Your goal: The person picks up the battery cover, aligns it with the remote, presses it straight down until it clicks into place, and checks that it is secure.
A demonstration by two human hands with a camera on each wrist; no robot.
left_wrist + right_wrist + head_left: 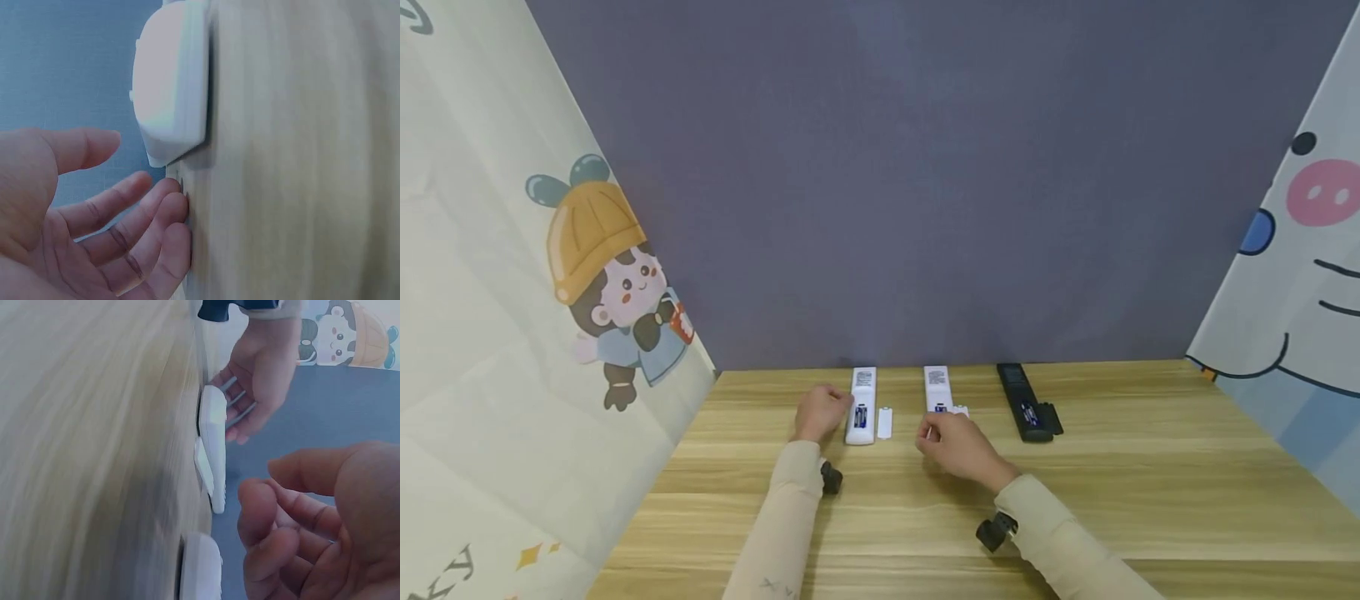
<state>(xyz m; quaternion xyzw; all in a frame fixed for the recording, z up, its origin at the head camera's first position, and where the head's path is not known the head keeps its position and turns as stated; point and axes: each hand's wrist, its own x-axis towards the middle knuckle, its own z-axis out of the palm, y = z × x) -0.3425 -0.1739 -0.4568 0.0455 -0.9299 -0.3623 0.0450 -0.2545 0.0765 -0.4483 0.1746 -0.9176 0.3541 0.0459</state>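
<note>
My left hand lies just left of a white remote control whose open back shows blue batteries. In the left wrist view its fingers bend loosely near the end of that remote, with nothing between them. My right hand hovers at the near end of a second white remote, partly covering it. Batteries show in this one too. Seen from the right wrist, the fingers curl loosely, the thumb stays near the index finger, and no object shows in the grasp.
One white battery cover lies right of the first remote, another beside the second. A black remote with visible batteries and its black cover lies to the right. Behind the wooden table stands a grey panel.
</note>
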